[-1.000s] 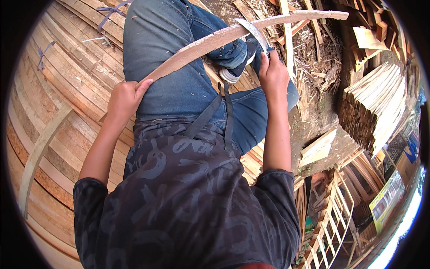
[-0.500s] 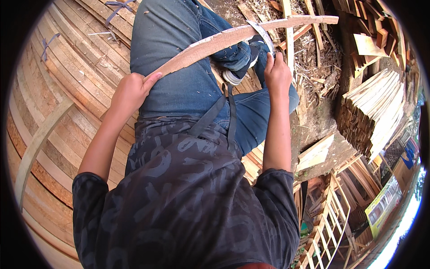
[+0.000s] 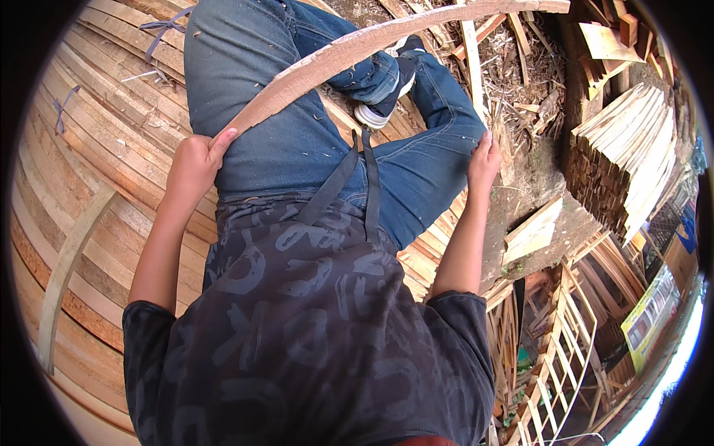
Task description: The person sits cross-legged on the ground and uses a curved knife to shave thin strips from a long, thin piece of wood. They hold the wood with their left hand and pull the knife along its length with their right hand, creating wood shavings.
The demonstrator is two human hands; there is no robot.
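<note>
My left hand [image 3: 195,165] is closed around the near end of a long, curved strip of wood [image 3: 327,67], thumb along its top. The strip rises from my left thigh across my lower legs, and its far end sticks out to the upper right. My right hand [image 3: 483,165] is closed beside my right knee, apart from the wood. It grips a curved-bladed knife, now turned nearly edge-on so that little of the blade [image 3: 484,117] shows; its handle is hidden in my fingers.
I sit cross-legged on stacked curved boards [image 3: 97,134], with purple ties [image 3: 160,28] around some. Shavings [image 3: 532,104] litter the ground at upper right. A pile of thin wood strips [image 3: 621,160] stands on the right, above a wooden lattice frame [image 3: 558,357].
My right hand has drawn the blade off the wood and moved down and to the right, beside my knee. The strip sits higher in view; my left hand keeps its hold.
</note>
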